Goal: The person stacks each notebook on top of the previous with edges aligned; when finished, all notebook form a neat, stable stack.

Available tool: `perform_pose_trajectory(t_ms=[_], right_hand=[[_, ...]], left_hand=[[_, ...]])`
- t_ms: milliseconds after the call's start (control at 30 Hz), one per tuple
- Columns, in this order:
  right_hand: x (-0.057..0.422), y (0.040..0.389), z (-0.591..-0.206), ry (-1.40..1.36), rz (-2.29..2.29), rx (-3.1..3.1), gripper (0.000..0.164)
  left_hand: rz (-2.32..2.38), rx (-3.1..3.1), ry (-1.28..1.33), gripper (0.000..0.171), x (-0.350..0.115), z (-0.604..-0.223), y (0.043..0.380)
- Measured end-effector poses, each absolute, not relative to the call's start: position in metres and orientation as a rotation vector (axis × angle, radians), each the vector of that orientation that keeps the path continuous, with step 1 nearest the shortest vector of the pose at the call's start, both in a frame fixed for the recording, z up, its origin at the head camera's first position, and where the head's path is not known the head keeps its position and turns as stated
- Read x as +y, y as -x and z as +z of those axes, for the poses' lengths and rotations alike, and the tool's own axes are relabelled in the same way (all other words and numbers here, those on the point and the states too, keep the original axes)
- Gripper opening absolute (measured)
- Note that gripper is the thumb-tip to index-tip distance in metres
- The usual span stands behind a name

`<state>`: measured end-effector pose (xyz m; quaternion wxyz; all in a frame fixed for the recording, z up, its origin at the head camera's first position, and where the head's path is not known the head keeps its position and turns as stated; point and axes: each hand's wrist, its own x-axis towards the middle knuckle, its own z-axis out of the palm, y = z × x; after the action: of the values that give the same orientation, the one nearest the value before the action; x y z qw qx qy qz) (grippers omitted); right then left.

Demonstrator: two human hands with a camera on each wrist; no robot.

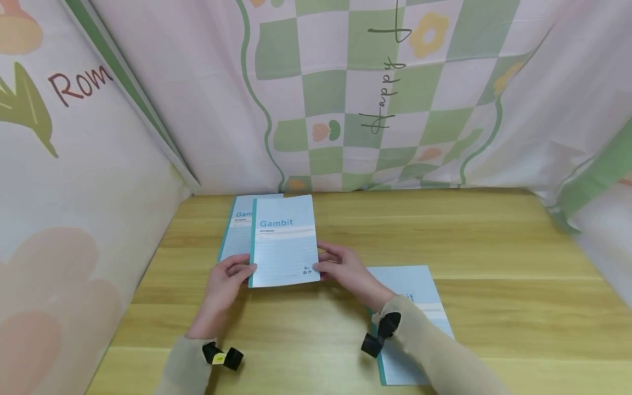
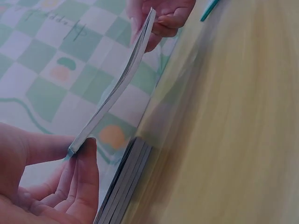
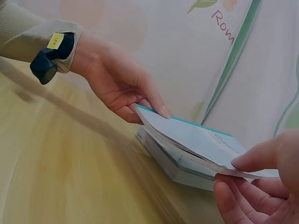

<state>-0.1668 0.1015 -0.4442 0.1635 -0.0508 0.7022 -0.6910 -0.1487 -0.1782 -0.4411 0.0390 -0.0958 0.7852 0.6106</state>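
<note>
Both hands hold a light blue notebook [image 1: 283, 244] marked "Gambit", with a teal spine strip and handwriting at its lower right corner. On its spine side, the left hand [image 1: 222, 288] pinches the lower edge between thumb and fingers. The right hand [image 1: 350, 274] pinches the opposite edge, thumb on the cover and fingers beneath. In the left wrist view, the held notebook [image 2: 114, 91] is raised above the table and bends slightly. Below and behind it lies a stack of notebooks [image 3: 170, 163], whose top cover [image 1: 229, 238] is partly hidden by the held one.
Another blue notebook [image 1: 410, 280] lies on the wooden table [image 1: 518, 307] at the right, partly covered by the right forearm. A patterned curtain [image 1: 326, 93] hangs behind the table's back edge, and a printed wall panel [image 1: 74, 181] stands along the left.
</note>
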Motion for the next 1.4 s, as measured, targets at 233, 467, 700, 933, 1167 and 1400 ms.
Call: perform_pose_trajectory(t_ms=[233, 467, 700, 933, 1167, 1400], right_hand=[[0.086, 0.174, -0.442, 0.182, -1.93, 2.022, 0.067], [0.07, 0.181, -0.438, 0.231, -1.893, 2.047, 0.066], [0.054, 0.192, -0.435, 0.185, -1.932, 2.028, 0.065], [0.042, 0.201, -0.432, 0.229, -1.942, 2.025, 0.063], [0.028, 0.21, -0.43, 0.26, -1.91, 2.045, 0.071], [0.02, 0.215, -0.435, 0.243, -1.901, 2.079, 0.067]], left_hand=[[1.848, 2.435, 0.337, 0.037, -0.192, -0.438, 0.154], [1.88, 2.457, 0.399, 0.042, -0.205, -0.434, 0.156], [1.886, 2.493, 0.434, 0.042, -0.215, -0.434, 0.162], [1.922, 2.527, 0.474, 0.041, -0.223, -0.43, 0.174], [1.943, 2.543, 0.551, 0.042, -0.231, -0.429, 0.187], [1.865, 2.587, 0.556, 0.041, -0.234, -0.435, 0.197]])
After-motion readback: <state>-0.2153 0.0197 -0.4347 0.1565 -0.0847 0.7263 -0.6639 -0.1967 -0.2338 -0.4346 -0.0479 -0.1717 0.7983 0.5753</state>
